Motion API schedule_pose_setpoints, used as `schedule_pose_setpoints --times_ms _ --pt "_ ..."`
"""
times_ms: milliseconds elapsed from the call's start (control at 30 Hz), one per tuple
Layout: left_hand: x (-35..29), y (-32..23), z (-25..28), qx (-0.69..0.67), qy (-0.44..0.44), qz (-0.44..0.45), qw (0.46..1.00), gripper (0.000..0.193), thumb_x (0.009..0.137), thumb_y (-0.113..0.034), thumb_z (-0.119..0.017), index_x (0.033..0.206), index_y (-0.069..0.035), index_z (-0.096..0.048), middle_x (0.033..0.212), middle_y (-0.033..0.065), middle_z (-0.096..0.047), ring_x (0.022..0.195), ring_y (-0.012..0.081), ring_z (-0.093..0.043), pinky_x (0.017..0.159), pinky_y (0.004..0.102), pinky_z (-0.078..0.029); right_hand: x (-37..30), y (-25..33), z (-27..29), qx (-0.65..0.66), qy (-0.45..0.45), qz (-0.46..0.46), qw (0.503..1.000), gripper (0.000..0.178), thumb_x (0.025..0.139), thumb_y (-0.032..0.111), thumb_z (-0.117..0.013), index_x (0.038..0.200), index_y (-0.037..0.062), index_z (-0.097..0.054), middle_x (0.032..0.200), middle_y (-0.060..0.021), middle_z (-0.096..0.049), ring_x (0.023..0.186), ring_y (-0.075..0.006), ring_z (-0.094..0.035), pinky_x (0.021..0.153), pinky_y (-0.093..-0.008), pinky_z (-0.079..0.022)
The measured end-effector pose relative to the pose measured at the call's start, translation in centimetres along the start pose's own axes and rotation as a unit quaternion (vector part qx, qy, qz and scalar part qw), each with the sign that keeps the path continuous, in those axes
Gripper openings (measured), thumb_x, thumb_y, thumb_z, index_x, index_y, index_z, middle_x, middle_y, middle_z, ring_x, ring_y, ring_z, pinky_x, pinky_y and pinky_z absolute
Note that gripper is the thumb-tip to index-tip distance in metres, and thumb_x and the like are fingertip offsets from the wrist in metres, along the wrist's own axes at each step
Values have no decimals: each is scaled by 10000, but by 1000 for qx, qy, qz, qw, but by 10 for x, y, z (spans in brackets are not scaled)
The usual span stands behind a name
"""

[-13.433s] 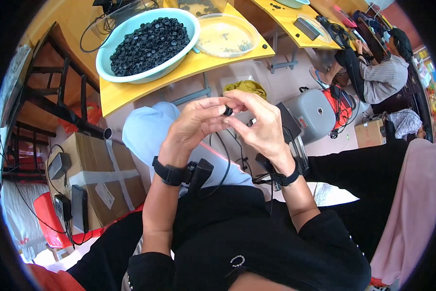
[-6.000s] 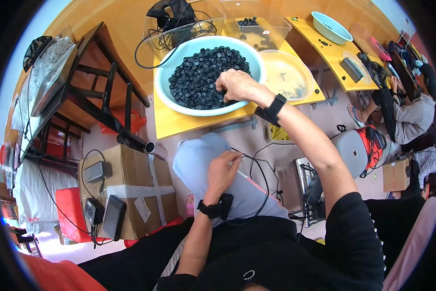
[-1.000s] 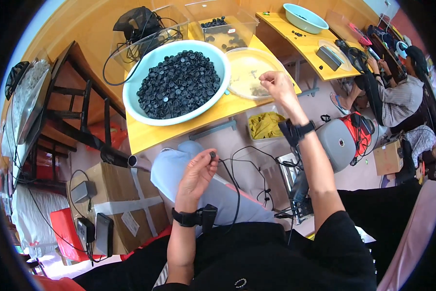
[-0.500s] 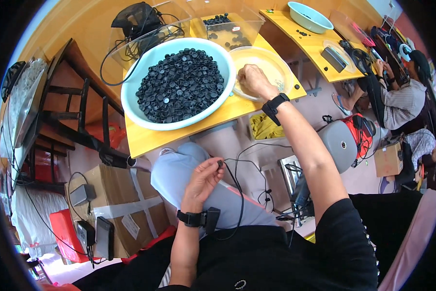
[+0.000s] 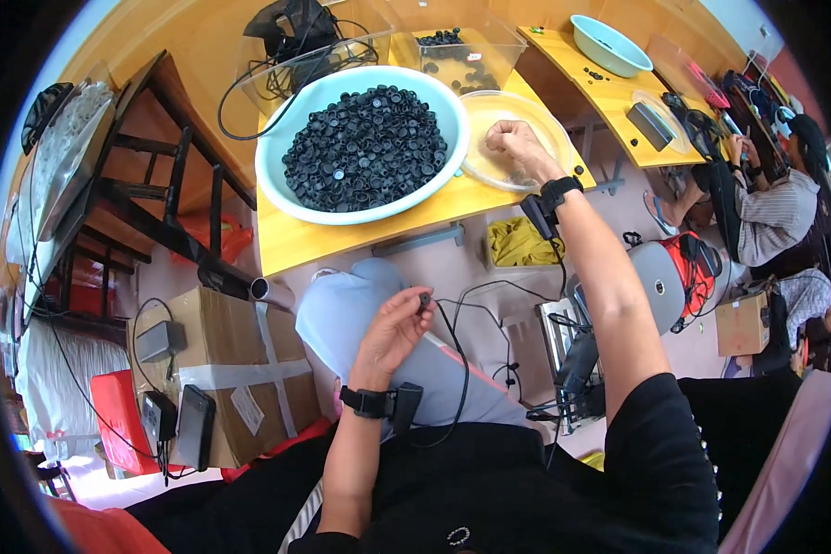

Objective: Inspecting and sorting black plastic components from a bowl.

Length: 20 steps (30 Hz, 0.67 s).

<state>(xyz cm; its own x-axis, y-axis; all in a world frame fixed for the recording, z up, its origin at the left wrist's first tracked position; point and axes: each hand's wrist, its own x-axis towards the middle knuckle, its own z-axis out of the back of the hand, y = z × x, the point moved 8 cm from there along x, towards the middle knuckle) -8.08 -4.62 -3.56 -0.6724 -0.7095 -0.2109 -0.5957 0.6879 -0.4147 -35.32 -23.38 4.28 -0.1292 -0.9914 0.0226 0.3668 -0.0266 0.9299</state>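
My left hand [image 5: 395,334], above my lap, pinches a small round black cap [image 5: 424,302] between thumb and fingertips. Farther off, my right hand [image 5: 523,150] is over a shallow clear plastic dish [image 5: 537,108], its fingertips pressed together. Whatever they hold, if anything, is too small to make out. Tiny pale bits seem to lie in the dish by that hand. Just left of the dish stands a wide light-blue basin [image 5: 270,152], heaped with black caps [image 5: 364,152] of the same sort. Both rest on a yellow table [image 5: 295,242].
Behind the basin are a clear bin [image 5: 489,60] with more black caps and a container of cables [image 5: 346,51]. A cardboard box [image 5: 221,346] sits left of my legs, near dark wooden stools [image 5: 161,191]. Grey stool [image 5: 644,277] and a seated person [image 5: 776,217] are at right.
The whole view has shifted, so the table appears farther right and slightly higher. My right hand has moved slightly rightward over the dish. My left hand still pinches the cap.
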Motion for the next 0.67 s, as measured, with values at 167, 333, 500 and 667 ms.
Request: schedule_pose_setpoints --times_ms 167,333,500,667 --pt "-5 0 0 9 -17 -3 1000 242 858 -95 -579 1065 29 -562 904 103 -596 772 137 -564 690 210 -495 -11 1 3 96 -11 -59 994 108 751 95 -605 818 31 -661 775 -40 -643 666 -122 -556 602 -243 -420" --pt "-5 0 0 10 -22 -5 1000 249 851 -100 -591 1061 30 -562 904 103 -596 771 143 -566 687 211 -504 -10 -7 12 122 -29 -85 988 86 759 73 -643 835 45 -671 780 -35 -649 655 -111 -569 606 -250 -441" --pt "-5 0 0 1 -20 -10 1000 256 846 -99 -597 1062 33 -560 900 103 -594 764 148 -558 684 216 -503 -5 -17 19 97 -54 -102 989 83 747 88 -678 824 56 -673 710 -23 -645 567 -96 -558 547 -239 -452" --pt "-6 1 -2 2 -5 -4 1000 242 857 -90 -581 1073 18 -572 905 99 -608 785 132 -574 701 209 -501 -4 -21 29 60 -58 -139 987 197 735 245 -729 826 77 -681 716 -5 -653 555 -64 -560 499 -193 -454"
